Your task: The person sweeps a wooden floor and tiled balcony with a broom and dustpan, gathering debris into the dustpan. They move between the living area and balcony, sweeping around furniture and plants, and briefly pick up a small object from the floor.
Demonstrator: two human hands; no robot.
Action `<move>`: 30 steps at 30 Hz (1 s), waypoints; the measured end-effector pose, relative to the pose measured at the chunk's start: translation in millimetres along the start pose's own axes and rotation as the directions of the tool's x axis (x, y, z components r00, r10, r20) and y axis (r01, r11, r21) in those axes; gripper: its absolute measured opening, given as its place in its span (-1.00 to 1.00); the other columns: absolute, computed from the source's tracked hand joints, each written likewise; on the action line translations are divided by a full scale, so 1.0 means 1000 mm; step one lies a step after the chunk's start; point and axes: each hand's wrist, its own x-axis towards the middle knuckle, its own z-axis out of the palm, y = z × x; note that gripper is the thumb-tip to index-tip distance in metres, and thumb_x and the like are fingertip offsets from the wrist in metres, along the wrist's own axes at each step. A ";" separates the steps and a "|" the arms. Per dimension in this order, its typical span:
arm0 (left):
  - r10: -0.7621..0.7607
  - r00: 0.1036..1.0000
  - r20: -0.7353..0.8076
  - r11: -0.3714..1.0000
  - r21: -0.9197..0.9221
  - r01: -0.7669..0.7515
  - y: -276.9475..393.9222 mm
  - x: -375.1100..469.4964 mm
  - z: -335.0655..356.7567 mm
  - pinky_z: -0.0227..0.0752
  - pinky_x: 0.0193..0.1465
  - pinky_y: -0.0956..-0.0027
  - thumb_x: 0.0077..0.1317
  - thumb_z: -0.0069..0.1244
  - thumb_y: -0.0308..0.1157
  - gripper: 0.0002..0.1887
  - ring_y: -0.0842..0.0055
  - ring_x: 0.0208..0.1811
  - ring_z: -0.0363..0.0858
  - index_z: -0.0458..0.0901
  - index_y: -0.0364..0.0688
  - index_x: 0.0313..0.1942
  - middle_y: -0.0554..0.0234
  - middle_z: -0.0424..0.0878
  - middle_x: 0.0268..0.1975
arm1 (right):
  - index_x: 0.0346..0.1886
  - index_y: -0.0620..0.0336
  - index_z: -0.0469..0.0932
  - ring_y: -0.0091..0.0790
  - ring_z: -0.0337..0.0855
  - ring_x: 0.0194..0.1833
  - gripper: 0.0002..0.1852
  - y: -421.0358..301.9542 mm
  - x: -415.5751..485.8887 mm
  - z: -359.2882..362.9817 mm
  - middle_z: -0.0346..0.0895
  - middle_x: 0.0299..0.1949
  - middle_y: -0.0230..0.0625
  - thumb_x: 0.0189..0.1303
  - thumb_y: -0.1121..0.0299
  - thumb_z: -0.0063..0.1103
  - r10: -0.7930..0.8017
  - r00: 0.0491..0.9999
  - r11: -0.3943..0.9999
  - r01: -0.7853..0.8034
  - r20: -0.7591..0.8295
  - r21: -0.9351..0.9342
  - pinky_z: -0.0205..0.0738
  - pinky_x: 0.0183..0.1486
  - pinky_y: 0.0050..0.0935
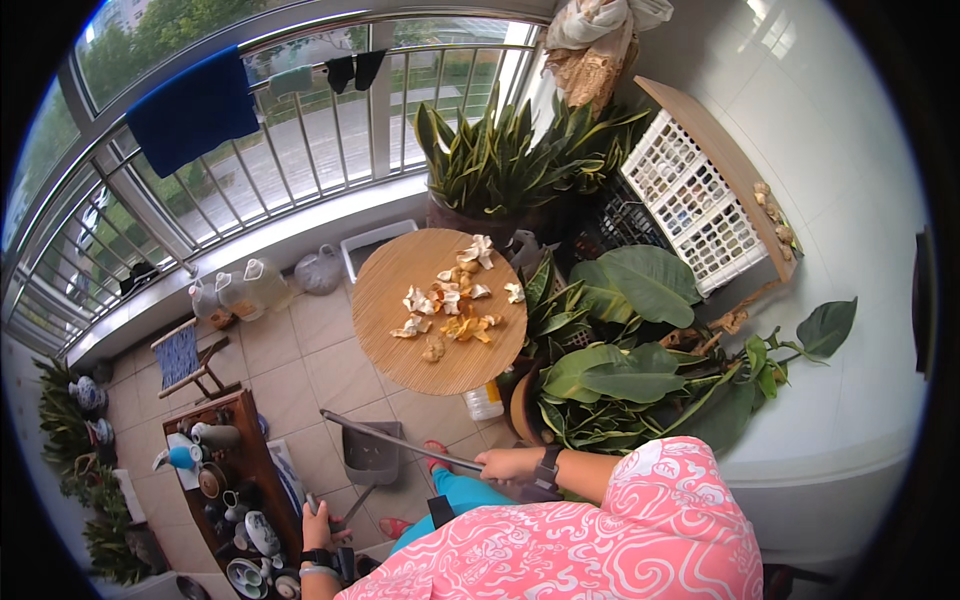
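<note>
My right hand (508, 465) is closed around a long grey pole (405, 442), which slants up and left across the floor. Its free end lies over the dustpan's near left corner; its other end is hidden behind my arm. In my left hand (321, 525) is the thin handle of a grey long-handled dustpan (373, 452), partly covered by my fingers. The pan is on the tiles beyond my feet, with a few small bits inside. Dried citrus peels (465, 328) and several lumpy tan pieces (433, 349) lie on a round wooden table (382, 300) further ahead.
A wooden tea table (247, 409) crowded with teaware stands left, near a folding stool (187, 360). Plastic jugs (262, 285) line the window wall. Large-leaved potted plants (630, 367) crowd the right, below a white plastic crate (694, 195). A clear bottle (484, 403) sits under the round table.
</note>
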 end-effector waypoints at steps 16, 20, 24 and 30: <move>-0.037 0.963 -0.265 0.988 -0.155 -0.005 -0.094 -0.149 0.007 0.56 -0.54 0.45 0.29 0.02 -0.18 -0.73 0.66 -0.48 0.40 0.48 -0.20 -0.20 0.41 0.37 -0.44 | -0.09 0.19 0.33 -0.59 0.29 -0.65 -0.81 -0.046 -0.029 0.009 0.27 -0.59 -0.47 0.27 0.38 -0.03 -0.003 0.999 0.978 -0.008 -0.049 -0.207 0.20 -0.64 -0.56; -0.063 0.956 -0.286 0.975 -0.221 -0.002 -0.136 -0.200 0.003 0.56 -0.54 0.45 0.29 0.02 -0.17 -0.72 0.66 -0.46 0.40 0.48 -0.20 -0.19 0.40 0.37 -0.42 | -0.23 0.10 0.30 -0.60 0.24 -0.66 -0.92 -0.045 -0.030 0.034 0.23 -0.63 -0.51 0.26 0.40 -0.05 0.006 0.999 0.987 -0.012 -0.034 -0.159 0.13 -0.66 -0.59; -0.094 0.939 -0.332 0.963 -0.271 0.001 -0.198 -0.248 0.002 0.55 -0.55 0.46 0.29 0.01 -0.18 -0.73 0.67 -0.48 0.39 0.47 -0.18 -0.19 0.41 0.37 -0.42 | -0.27 0.07 0.32 -0.61 0.25 -0.65 -0.96 -0.029 -0.026 0.070 0.25 -0.58 -0.52 0.26 0.40 -0.06 0.007 0.999 0.982 -0.014 -0.039 -0.187 0.14 -0.64 -0.58; -0.146 0.897 -0.416 0.872 -0.483 -0.082 -0.322 -0.319 0.008 0.51 -0.62 0.51 0.28 0.02 -0.20 -0.75 0.71 -0.52 0.38 0.44 -0.18 -0.23 0.42 0.37 -0.46 | -0.27 0.06 0.35 -0.63 0.24 -0.68 -0.95 0.011 -0.027 0.135 0.25 -0.62 -0.53 0.23 0.39 -0.03 -0.065 0.998 0.978 0.059 -0.021 -0.202 0.08 -0.67 -0.61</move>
